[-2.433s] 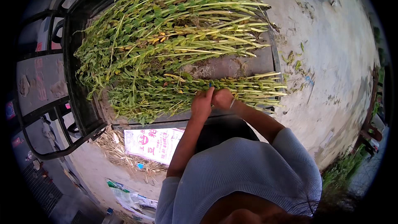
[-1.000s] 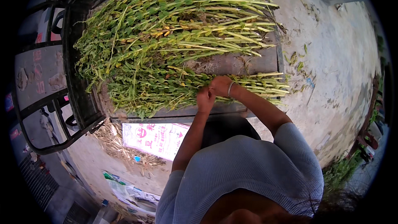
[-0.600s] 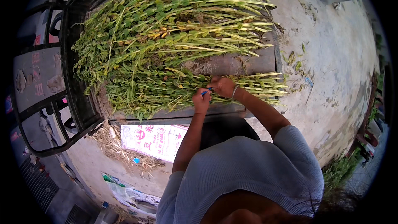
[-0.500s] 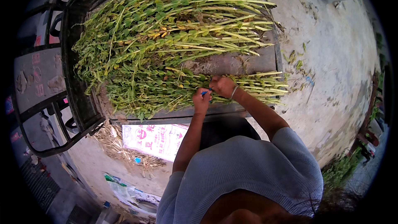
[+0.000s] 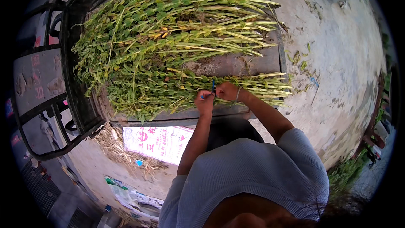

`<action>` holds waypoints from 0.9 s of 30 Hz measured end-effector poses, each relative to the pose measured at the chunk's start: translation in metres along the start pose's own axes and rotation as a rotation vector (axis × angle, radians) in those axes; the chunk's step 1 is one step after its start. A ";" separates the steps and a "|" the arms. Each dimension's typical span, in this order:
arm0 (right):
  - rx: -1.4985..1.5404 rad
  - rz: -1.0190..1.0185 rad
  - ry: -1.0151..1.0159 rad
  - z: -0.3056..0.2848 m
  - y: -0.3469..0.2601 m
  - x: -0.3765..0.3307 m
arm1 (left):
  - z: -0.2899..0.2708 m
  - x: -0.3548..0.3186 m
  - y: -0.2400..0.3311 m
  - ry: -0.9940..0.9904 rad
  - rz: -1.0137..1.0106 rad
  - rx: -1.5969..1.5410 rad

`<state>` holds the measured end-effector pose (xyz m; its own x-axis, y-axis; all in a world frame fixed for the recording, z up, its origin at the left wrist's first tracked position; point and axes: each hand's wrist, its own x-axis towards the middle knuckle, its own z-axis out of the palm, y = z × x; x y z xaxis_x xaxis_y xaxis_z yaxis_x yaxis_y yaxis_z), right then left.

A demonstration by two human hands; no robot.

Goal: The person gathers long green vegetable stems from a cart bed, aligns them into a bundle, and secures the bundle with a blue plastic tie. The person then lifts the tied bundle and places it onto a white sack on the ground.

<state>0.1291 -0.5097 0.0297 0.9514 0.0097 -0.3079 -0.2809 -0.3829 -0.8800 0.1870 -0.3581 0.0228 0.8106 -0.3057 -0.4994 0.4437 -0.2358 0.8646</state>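
A bundle of cut green stalks [image 5: 164,89] with leaves and pods, which look like sesame, lies along the near edge of a cart bed [image 5: 263,64]. A thin blue tie [image 5: 213,85] crosses over the bundle near its middle. My left hand [image 5: 204,100] is closed in a pinch at the bundle's near side, with a bit of blue showing at its fingers. Close beside it, my right hand [image 5: 227,91], with a bangle on its wrist, is closed on the tie too. The fingertips nearly meet, and the small details between them are hard to make out.
Behind the bundle lies a larger heap of similar stalks [image 5: 185,21], cut ends to the right. A dark metal frame [image 5: 82,80] stands at the left. Below the bed are a white and pink printed sack [image 5: 158,142] and dry straw [image 5: 145,164]. Concrete ground [image 5: 341,59] extends right.
My right hand has come down slightly toward me, and my left hand has shifted a little. More of the blue tie now shows across the bundle, above my fingers.
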 end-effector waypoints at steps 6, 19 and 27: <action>-0.099 0.020 0.114 -0.020 -0.015 0.014 | 0.001 -0.004 0.019 0.028 0.440 0.538; 0.002 -0.171 0.021 0.003 -0.010 0.038 | 0.000 0.006 0.015 0.178 0.857 0.819; 0.071 -0.117 -0.099 -0.009 -0.005 0.041 | -0.003 0.006 0.004 0.194 0.828 0.850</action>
<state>0.1706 -0.5159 0.0251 0.9620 0.1421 -0.2331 -0.1809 -0.3077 -0.9341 0.1944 -0.3581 0.0235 0.8071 -0.5250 0.2703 -0.5736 -0.5886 0.5697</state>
